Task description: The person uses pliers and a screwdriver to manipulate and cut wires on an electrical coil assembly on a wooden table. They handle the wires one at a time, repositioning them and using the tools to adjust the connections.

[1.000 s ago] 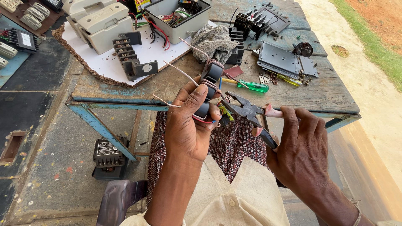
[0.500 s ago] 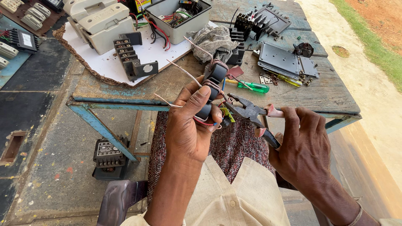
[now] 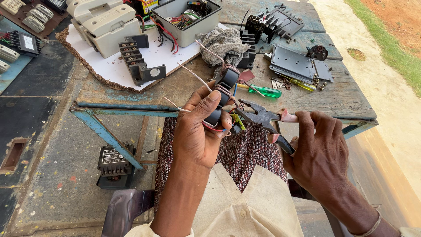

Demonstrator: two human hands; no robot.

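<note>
My left hand grips a black electrical component made of stacked dark rings, with thin stiff wires sticking out up and to the left. My right hand holds a pair of pliers with pink handles. The plier jaws touch the wires at the right side of the component. Both hands hover over my lap, just in front of the wooden table's front edge.
On the table lie a green-handled screwdriver, a grey rag, a grey open box with wiring, a black terminal block, beige switch housings and metal plates. A black transformer sits on the floor.
The left hand has tilted the component slightly, and the pliers have shifted a little closer to its wires. Little else has changed.
</note>
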